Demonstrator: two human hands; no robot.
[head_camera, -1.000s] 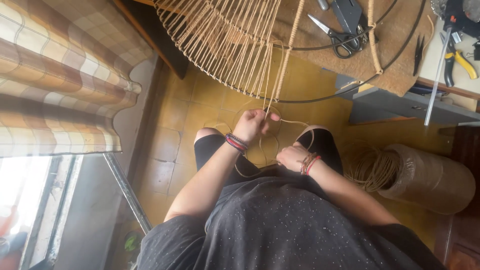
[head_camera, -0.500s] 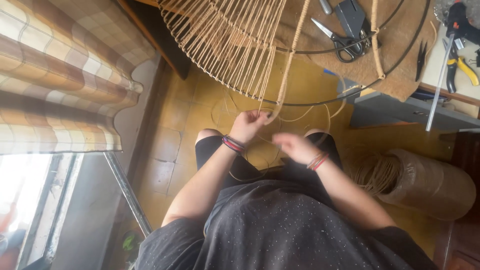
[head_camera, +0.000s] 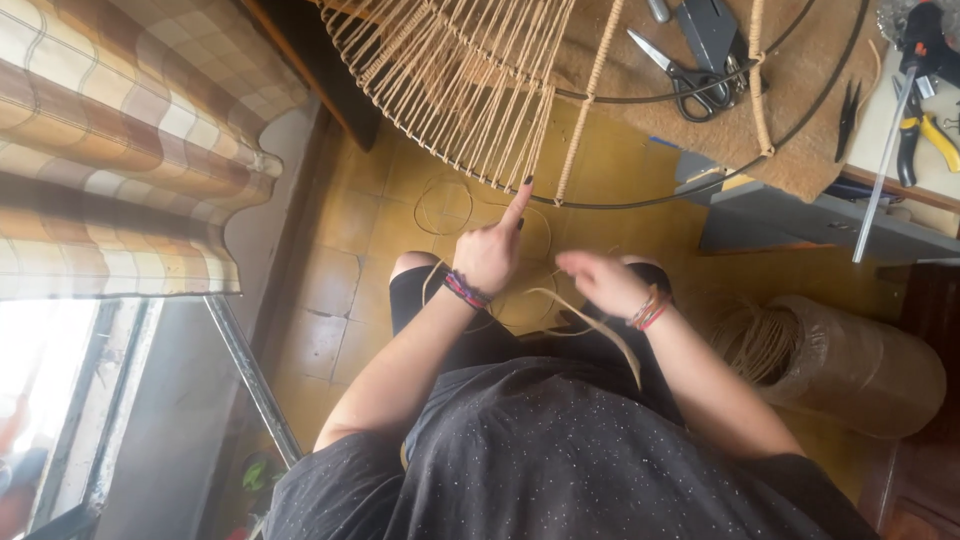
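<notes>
Cord (head_camera: 600, 325): pale flat strand, centre of frame, now trailing loose from the right hand down over the lap
Left hand (head_camera: 490, 255): risen since a second ago, forefinger stretched up to the wire frame (head_camera: 700, 195); it seems to pinch cord, though blur hides it
Right hand (head_camera: 600, 282): moved right, fingers loosely spread, strand draped over them
Meaning: slack being drawn for another wrap on the woven shade (head_camera: 460, 80)

Daylight blows out the window (head_camera: 40, 400) at lower left; the floor (head_camera: 620, 170) is warmly lit, the right hand (head_camera: 600, 283) motion-blurred.
</notes>
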